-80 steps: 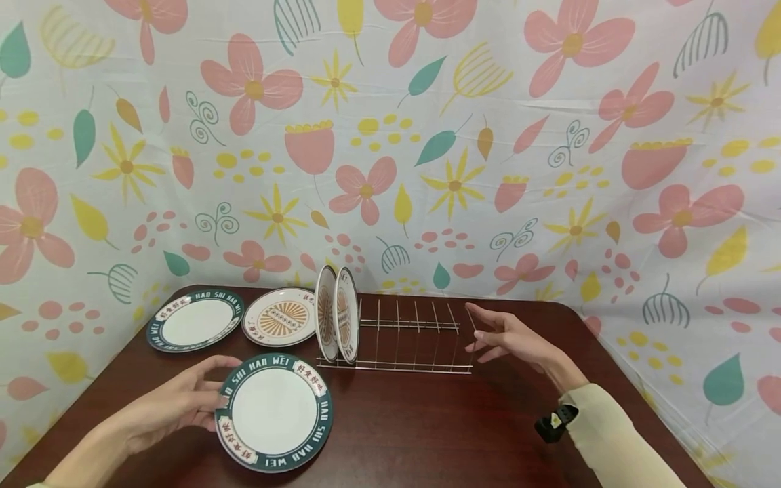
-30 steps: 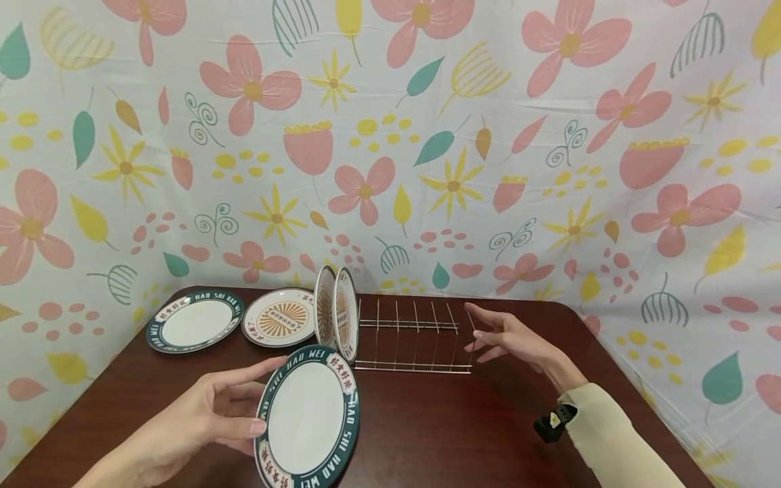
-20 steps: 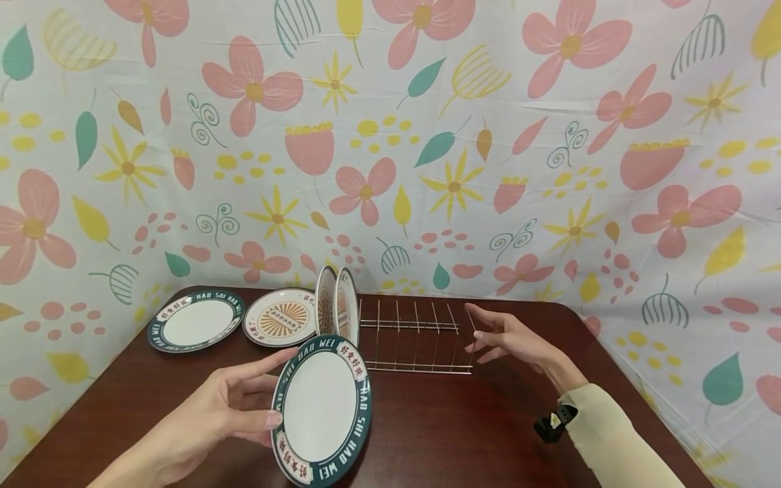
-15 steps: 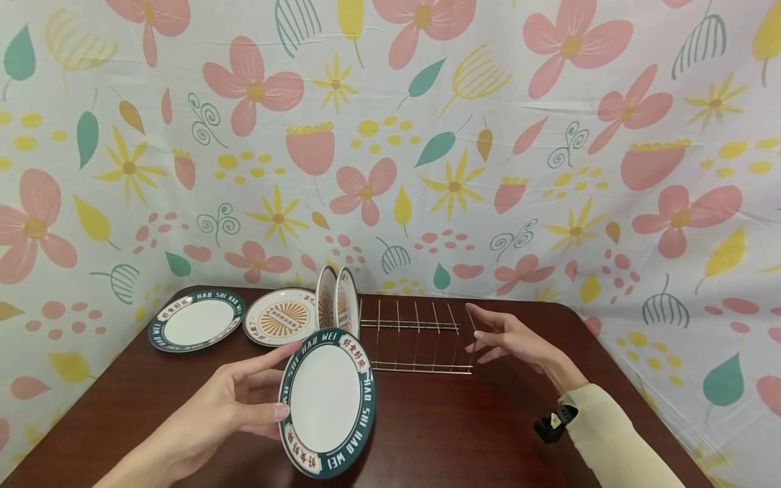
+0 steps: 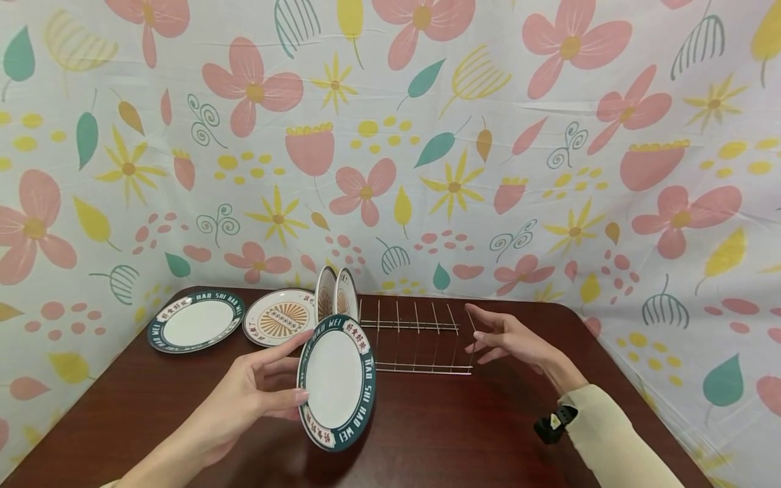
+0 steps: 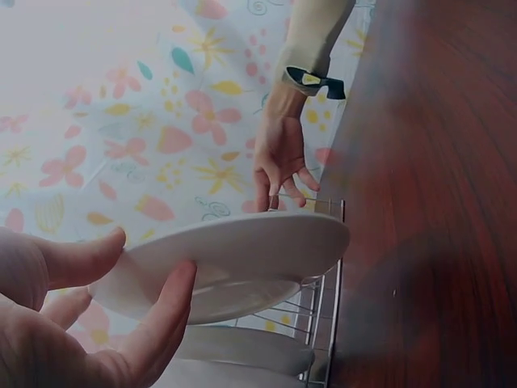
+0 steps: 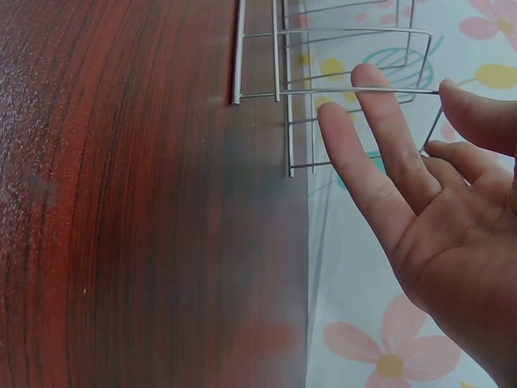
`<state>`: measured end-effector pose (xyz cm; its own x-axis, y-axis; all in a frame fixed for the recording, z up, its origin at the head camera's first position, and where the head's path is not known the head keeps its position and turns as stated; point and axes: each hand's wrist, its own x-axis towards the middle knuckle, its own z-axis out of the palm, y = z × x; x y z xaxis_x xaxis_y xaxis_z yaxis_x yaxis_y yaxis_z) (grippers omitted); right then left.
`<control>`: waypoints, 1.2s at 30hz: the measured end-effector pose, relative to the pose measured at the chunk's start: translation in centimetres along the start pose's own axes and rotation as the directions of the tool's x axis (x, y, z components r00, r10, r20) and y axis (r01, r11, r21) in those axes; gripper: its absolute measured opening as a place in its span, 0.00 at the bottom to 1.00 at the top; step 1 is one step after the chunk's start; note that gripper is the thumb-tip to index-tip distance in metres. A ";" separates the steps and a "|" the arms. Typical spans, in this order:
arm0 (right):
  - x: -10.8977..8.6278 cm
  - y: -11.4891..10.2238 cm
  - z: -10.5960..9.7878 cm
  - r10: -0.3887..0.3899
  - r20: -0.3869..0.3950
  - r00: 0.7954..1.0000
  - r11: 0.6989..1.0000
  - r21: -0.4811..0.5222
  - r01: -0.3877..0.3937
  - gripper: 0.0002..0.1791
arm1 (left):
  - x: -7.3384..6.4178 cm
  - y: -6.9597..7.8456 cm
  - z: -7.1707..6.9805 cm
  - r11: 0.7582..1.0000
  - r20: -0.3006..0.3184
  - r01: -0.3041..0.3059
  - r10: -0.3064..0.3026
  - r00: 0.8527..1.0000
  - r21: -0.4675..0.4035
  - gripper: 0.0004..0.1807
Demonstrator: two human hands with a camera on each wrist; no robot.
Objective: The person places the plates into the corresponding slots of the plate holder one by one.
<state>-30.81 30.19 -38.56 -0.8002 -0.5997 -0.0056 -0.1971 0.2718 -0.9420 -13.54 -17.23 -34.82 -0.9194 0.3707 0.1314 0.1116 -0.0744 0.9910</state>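
Observation:
My left hand (image 5: 250,396) pinches the left edge of a green-rimmed plate (image 5: 334,379), thumb on the front and fingers behind. The plate is tilted nearly upright above the table, in front of the left end of a wire dish rack (image 5: 427,371). In the left wrist view its pale underside (image 6: 242,250) faces the camera. At the rack's right end, my right hand (image 5: 512,335) holds the end wire between thumb and index finger, its other fingers spread. Two plates with orange sunburst patterns (image 5: 346,295) stand upright in the rack's left slots, their lower parts covered by the held plate.
Another green-rimmed plate (image 5: 196,324) lies flat at the table's back left. Beside it lies a sunburst plate (image 5: 277,322), close to the rack's left end. A flower-patterned cloth (image 5: 390,169) hangs behind the dark wooden table (image 5: 451,434).
My left hand has lifted the green-rimmed plate, turned it more upright and carried it right and toward the rack. My right hand stays at the rack's end.

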 end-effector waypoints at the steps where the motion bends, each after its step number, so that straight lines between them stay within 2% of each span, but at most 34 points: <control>1: 0.0 0.0 0.0 0.000 0.000 1.000 1.000 0.000 0.000 0.41 | 0.2 0.0 0.1 1.000 -0.004 -0.006 0.006 1.000 0.002 0.45; 7: -0.2 -0.1 0.0 -0.001 0.000 1.000 1.000 0.005 0.001 0.41 | 1.0 -0.1 0.7 0.999 -0.031 -0.040 0.041 0.999 0.023 0.46; 28: -0.2 -0.1 0.0 -0.002 0.002 1.000 1.000 0.001 0.002 0.40 | 3.6 0.2 2.0 0.996 -0.151 -0.064 0.073 0.986 0.064 0.43; 32: -0.1 -0.1 0.0 -0.002 0.004 1.000 1.000 0.001 0.002 0.39 | 3.9 0.1 2.3 0.992 -0.180 -0.074 0.091 0.979 0.099 0.42; 36: 0.0 0.0 0.0 0.013 -0.006 1.000 1.000 -0.001 -0.013 0.40 | 4.3 0.0 2.7 0.981 -0.212 -0.078 0.115 0.971 0.177 0.41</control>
<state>-30.85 30.16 -38.57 -0.8061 -0.5916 -0.0156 -0.1872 0.2798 -0.9416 -16.50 -13.16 -34.13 -0.9593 0.1552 0.2358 0.2477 0.0622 0.9668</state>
